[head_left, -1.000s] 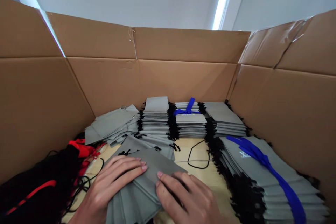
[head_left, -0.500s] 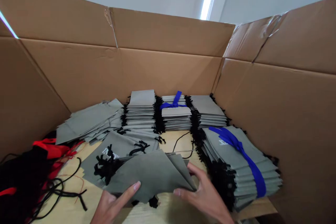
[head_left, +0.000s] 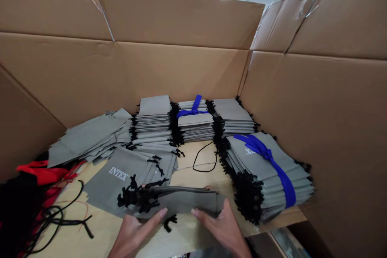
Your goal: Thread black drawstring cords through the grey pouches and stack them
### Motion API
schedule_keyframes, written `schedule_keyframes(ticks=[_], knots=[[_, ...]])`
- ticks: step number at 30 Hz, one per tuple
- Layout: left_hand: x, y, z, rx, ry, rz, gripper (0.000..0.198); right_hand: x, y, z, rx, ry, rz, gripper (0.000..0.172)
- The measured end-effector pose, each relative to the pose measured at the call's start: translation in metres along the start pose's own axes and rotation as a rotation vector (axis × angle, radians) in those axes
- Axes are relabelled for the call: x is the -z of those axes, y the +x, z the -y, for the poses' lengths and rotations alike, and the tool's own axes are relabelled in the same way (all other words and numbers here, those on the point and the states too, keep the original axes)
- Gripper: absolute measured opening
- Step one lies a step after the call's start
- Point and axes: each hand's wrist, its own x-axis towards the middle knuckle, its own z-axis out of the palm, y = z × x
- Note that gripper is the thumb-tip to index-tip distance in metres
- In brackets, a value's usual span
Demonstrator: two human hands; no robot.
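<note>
Between my two hands is a small stack of grey drawstring pouches (head_left: 187, 201), tilted up so its long edge faces me, with black knotted cords bunched at its left end. My left hand (head_left: 137, 227) grips the near left side, thumb on the face. My right hand (head_left: 219, 223) closes round the right end, its fingers mostly hidden behind. Just beyond lies a loose pile of grey pouches (head_left: 102, 173), the top one printed INTEX. To the right sits a thick bundle of pouches (head_left: 272, 169) tied with a blue ribbon (head_left: 281, 177).
Tall cardboard walls (head_left: 181, 64) enclose the back and sides. Several pouch stacks (head_left: 154, 107) line the back, and spread grey pieces (head_left: 87, 137) lie at left. Black cords (head_left: 60, 219) and red-black material (head_left: 42, 173) occupy the left. A cord loop (head_left: 205, 169) rests mid-table.
The pouches in my hands have turned from a fanned, flatter position to a squared, more upright stack. My right hand has shifted slightly left. The view has tilted down.
</note>
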Motion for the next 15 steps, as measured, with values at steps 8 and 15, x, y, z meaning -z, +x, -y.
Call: schedule_keyframes(ticks=[8, 15], knots=[[-0.001, -0.010, 0.007, -0.110, -0.093, -0.118, 0.065, -0.009, 0.004, -0.010, 0.138, 0.129, 0.202, 0.028], [-0.006, -0.016, 0.013, -0.107, -0.229, -0.078, 0.054, -0.012, 0.003, -0.013, 0.290, 0.156, 0.203, 0.024]])
